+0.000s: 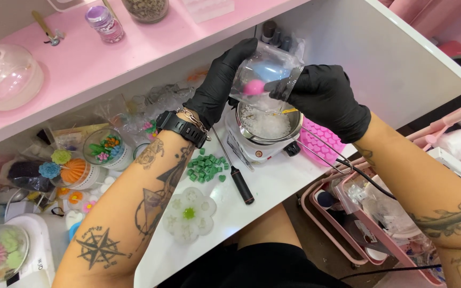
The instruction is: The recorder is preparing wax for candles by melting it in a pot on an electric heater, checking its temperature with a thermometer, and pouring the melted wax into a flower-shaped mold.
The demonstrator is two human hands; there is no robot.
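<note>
My left hand (221,77), in a black glove, grips a clear glass cup (267,73) tipped over a small metal pot (269,124) that holds white flakes. My right hand (331,98), also gloved, holds a pink spoon (254,87) inside the cup. The pot sits on a small white hot plate (253,150) at the far edge of the white table (273,186). A yellow bit shows at the pot's rim under the cup.
Green wax pieces (205,166) and a black-handled tool (240,182) lie beside the hot plate. A white flower-shaped mould (189,214) is nearer me. A pink silicone mould (321,140) sits right of the pot. Decorated candles (105,148) crowd the left; a pink trolley (348,224) stands right.
</note>
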